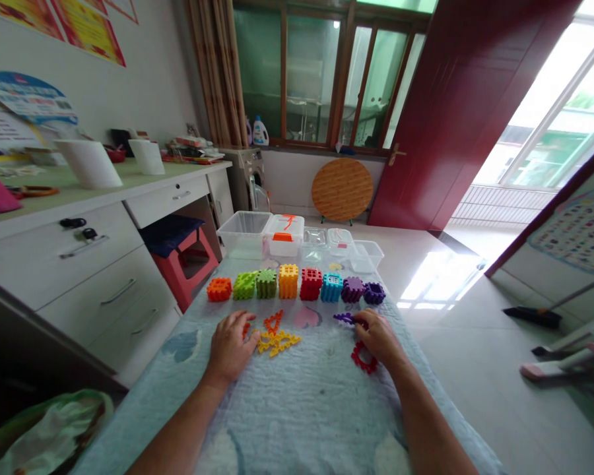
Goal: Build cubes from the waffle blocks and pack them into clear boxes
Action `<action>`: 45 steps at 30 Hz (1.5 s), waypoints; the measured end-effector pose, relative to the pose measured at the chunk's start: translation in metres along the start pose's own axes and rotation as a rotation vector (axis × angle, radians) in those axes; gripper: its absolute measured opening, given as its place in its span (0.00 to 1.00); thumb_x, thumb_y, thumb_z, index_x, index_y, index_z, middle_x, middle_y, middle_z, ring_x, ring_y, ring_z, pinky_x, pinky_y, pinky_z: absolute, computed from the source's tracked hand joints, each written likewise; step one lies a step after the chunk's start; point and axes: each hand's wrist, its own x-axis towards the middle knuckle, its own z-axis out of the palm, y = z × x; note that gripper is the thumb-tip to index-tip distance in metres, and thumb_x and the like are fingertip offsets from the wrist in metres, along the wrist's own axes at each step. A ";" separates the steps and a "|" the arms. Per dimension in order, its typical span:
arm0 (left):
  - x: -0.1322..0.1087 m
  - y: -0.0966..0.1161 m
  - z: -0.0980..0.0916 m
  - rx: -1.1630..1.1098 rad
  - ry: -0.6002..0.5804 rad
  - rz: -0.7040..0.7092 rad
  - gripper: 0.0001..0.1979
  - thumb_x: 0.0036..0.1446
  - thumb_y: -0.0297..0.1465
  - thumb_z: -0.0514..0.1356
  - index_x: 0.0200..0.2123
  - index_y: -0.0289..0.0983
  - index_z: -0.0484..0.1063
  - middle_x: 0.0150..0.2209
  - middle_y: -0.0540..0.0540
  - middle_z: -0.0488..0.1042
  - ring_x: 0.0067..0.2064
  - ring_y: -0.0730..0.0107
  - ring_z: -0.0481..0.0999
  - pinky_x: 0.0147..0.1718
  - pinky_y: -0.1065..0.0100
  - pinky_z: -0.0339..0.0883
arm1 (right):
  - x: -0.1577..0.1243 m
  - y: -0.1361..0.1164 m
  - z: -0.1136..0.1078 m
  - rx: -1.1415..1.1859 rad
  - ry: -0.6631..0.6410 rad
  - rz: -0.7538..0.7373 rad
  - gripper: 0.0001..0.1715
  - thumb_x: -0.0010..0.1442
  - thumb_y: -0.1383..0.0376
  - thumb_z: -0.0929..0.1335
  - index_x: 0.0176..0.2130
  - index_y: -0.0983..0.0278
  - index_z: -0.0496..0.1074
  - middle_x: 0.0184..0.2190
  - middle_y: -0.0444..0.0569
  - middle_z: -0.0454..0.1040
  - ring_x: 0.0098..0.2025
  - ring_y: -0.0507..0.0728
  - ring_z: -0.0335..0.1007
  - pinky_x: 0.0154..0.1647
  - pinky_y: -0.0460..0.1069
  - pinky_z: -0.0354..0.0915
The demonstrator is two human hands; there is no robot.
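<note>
My left hand (pixel 230 348) rests on the cloth with its fingers apart, over an orange interlocking piece (pixel 246 329) that its fingers partly hide. Just right of it lie yellow notched pieces (pixel 278 342) and an orange triangular piece (pixel 273 321). My right hand (pixel 377 335) has its fingertips closed on the end of a purple notched piece (pixel 343 318), low over the cloth. Below that hand lies a red ring-shaped piece (pixel 363 358), partly covered by it. Beyond both hands stand block stacks in a row, among them a yellow one (pixel 288 282) and a red one (pixel 311 284).
Behind the row stand clear plastic boxes (pixel 245 227), one with an orange latch. A patterned cloth (pixel 297 409) covers the table. To the left are a white drawer desk (pixel 99 264) and a pink stool (pixel 195 257). A green-rimmed bin (pixel 103 399) sits at lower left.
</note>
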 end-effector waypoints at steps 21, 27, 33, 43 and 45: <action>0.001 -0.001 -0.001 -0.034 0.046 -0.015 0.15 0.51 0.34 0.57 0.42 0.36 0.73 0.47 0.39 0.73 0.51 0.53 0.70 0.54 0.53 0.62 | 0.021 0.034 0.004 1.060 0.556 0.399 0.26 0.46 0.53 0.72 0.40 0.62 0.64 0.21 0.37 0.71 0.19 0.49 0.64 0.18 0.44 0.61; 0.001 -0.002 -0.001 -0.035 0.050 -0.008 0.15 0.50 0.33 0.57 0.42 0.36 0.73 0.47 0.39 0.73 0.50 0.53 0.71 0.53 0.53 0.63 | 0.029 0.041 0.008 0.990 0.626 0.379 0.29 0.45 0.51 0.72 0.40 0.60 0.57 0.19 0.36 0.72 0.17 0.50 0.65 0.15 0.44 0.62; 0.000 0.000 -0.002 -0.027 0.035 -0.021 0.16 0.50 0.34 0.58 0.42 0.37 0.73 0.47 0.39 0.73 0.49 0.53 0.72 0.53 0.54 0.63 | 0.034 0.045 0.012 0.993 0.587 0.397 0.24 0.45 0.51 0.73 0.32 0.60 0.60 0.20 0.38 0.72 0.19 0.50 0.68 0.15 0.44 0.64; 0.000 0.000 -0.002 -0.038 0.028 -0.009 0.15 0.50 0.34 0.57 0.42 0.37 0.73 0.46 0.39 0.74 0.49 0.53 0.72 0.52 0.54 0.64 | 0.033 0.047 0.014 0.979 0.553 0.423 0.18 0.43 0.57 0.73 0.32 0.62 0.65 0.24 0.40 0.74 0.20 0.49 0.67 0.16 0.43 0.64; 0.000 0.000 -0.002 -0.039 0.024 -0.009 0.16 0.51 0.34 0.57 0.42 0.36 0.73 0.47 0.39 0.74 0.49 0.54 0.72 0.52 0.54 0.64 | 0.033 0.046 0.014 0.966 0.537 0.426 0.17 0.44 0.58 0.72 0.32 0.62 0.66 0.24 0.41 0.74 0.20 0.49 0.67 0.15 0.43 0.63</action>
